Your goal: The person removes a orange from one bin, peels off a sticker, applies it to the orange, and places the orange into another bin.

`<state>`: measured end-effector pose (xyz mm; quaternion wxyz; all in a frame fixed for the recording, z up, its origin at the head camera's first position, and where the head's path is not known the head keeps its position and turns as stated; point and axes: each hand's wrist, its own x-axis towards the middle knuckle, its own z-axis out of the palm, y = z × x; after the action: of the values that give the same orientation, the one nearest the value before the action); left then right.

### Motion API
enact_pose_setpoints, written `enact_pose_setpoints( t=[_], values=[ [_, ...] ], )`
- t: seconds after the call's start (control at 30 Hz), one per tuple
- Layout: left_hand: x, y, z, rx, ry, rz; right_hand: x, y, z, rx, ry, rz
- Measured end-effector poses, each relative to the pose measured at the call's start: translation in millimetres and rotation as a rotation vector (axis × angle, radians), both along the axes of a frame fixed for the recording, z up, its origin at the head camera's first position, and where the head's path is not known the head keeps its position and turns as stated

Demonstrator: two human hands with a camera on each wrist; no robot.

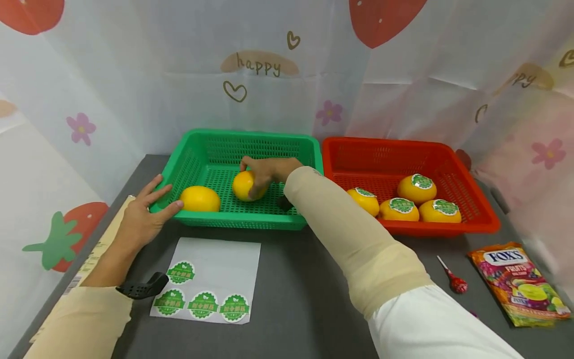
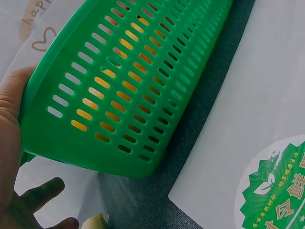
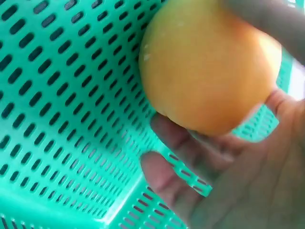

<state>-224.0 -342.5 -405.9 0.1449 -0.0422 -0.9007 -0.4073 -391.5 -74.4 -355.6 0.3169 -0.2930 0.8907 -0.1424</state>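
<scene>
My right hand (image 1: 264,174) reaches into the green basket (image 1: 251,219) and grips an orange (image 1: 242,186), fingers and thumb around it. Up close in the right wrist view, the same orange (image 3: 205,71) is held over the basket's slotted floor. A second orange (image 1: 200,199) lies in the basket's front left corner. My left hand (image 1: 142,214) rests at that corner, its thumb on the front rim and its fingers spread along the left side. Through the slots of the basket wall (image 2: 43,133), the left wrist view shows yellow fruit.
Right beside stands a red basket (image 1: 486,219) with several stickered oranges (image 1: 417,189). On the dark table in front lies a white sheet (image 1: 215,269) of green round stickers (image 1: 203,304). A lollipop (image 1: 458,284) and a FOX'S candy bag (image 1: 520,284) lie at right. A printed curtain (image 1: 202,30) hangs behind.
</scene>
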Motion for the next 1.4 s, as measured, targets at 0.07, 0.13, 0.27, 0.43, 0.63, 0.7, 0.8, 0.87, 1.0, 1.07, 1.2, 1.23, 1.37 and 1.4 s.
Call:
enact_pose_setpoints(
  t=[0.07,0.13,0.27,0.43,0.63,0.7,0.8,0.87,1.0,1.07,1.2,1.23,1.37,1.4],
  values=[
    [-0.7,-0.9,2.0,0.002,0.001,0.001,-1.6,3.0,3.2,-0.019,-0.042,-0.014],
    [-0.7,-1.2,3.4,0.006,-0.002,0.003,-2.1,4.3,5.9,-0.014,-0.065,-0.020],
    [1.0,-0.5,3.5,0.021,-0.017,-0.002,0.6,5.3,3.7,-0.017,-0.083,-0.032],
    [1.1,1.4,2.0,0.032,-0.016,-0.009,1.7,5.2,-2.4,-0.066,-0.041,0.000],
    [0.7,-0.3,0.1,0.043,-0.012,-0.018,-2.6,2.1,-5.7,-0.219,0.061,0.110],
    [0.6,-1.0,0.2,0.046,-0.012,-0.022,-2.7,1.8,-5.4,-0.190,0.099,0.120],
    [0.1,-1.6,0.1,0.044,-0.014,-0.021,-1.7,1.3,-5.4,-0.104,0.107,0.084],
    [0.2,-1.7,0.6,0.045,-0.013,-0.021,-0.4,0.8,-5.9,-0.038,0.123,0.042],
    [1.2,-1.3,2.5,0.046,-0.012,-0.014,2.7,-0.2,-8.7,0.022,0.209,-0.051],
    [1.7,-1.2,3.0,0.047,-0.012,-0.012,2.5,-1.0,-10.3,0.010,0.265,-0.058],
    [2.1,0.8,3.0,0.041,-0.015,-0.012,-0.5,2.8,-11.5,-0.034,0.305,-0.004],
    [2.1,0.8,3.0,0.036,-0.016,-0.013,-1.4,4.7,-10.8,-0.048,0.301,0.012],
    [1.5,-1.8,2.8,0.011,-0.022,-0.014,2.4,15.0,1.1,-0.141,0.245,0.022],
    [1.3,-3.0,2.8,0.006,-0.022,-0.014,5.9,18.8,6.2,-0.176,0.237,0.018]
  ],
)
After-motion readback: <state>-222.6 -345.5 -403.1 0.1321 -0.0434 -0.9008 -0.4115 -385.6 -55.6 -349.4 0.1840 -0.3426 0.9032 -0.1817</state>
